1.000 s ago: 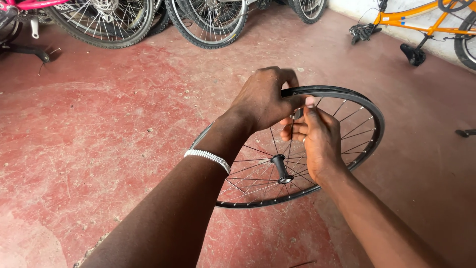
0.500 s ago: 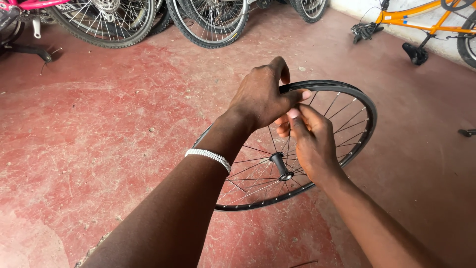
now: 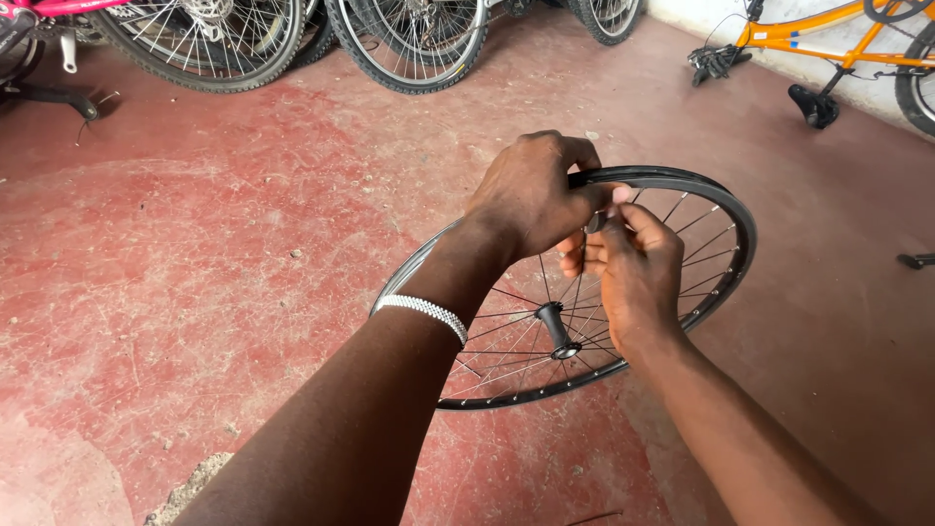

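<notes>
The bare bicycle wheel (image 3: 672, 292) is standing tilted on the red floor (image 3: 195, 292), its rim's top arc lying directly under the left hand (image 3: 531, 195) curling closed over it, while the right hand (image 3: 633, 268) is pinching something small just beside, spokes running down to the hub (image 3: 557, 329)

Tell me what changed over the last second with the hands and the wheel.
Little changed. The left hand slid slightly left along the wheel rim and curled tighter over it. The right hand shifted a touch, its fingertips pinching at the rim just under the left hand. Both kept hold of the rim throughout. The hub, bracelet, red floor and parked bikes stayed as they were.
</notes>
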